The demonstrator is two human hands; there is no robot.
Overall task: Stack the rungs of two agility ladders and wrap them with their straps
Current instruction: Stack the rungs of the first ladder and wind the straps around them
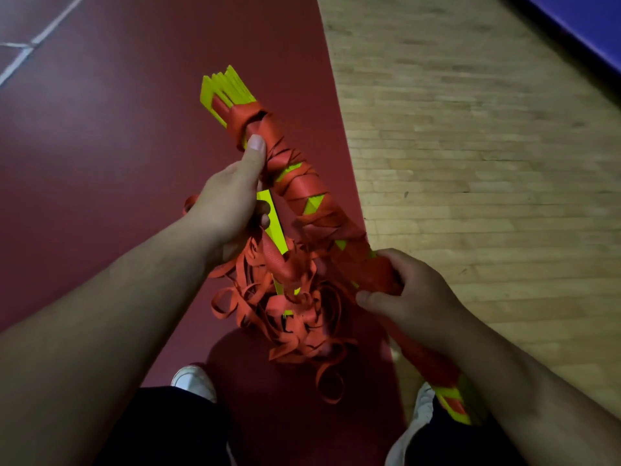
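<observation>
My left shoe (195, 381) stands on the red floor (100, 146). My right shoe (425, 403) is at the edge where the red floor meets the wooden floor (470, 146). Above my shoes, the loose orange straps (292, 317) hang in a big messy tangle under my hands.

My right hand (406, 297) has its fingers curled tight round the low part of the bundle (312, 193). The bundle is a stack of yellow rungs wound in orange strap. Its near end pokes out past my right wrist.

My left hand (228, 203) grips higher up. Its fingers are curled under and its thumb (255, 153) is pressed flat on the strap.

I hold the bundle up in the air. It slants away from me along that edge. At its far end the bare yellow tips (228, 89) stick out.

Far off, white lines (33, 38) cross the top left corner, and something blue (588, 25) fills the top right corner.
</observation>
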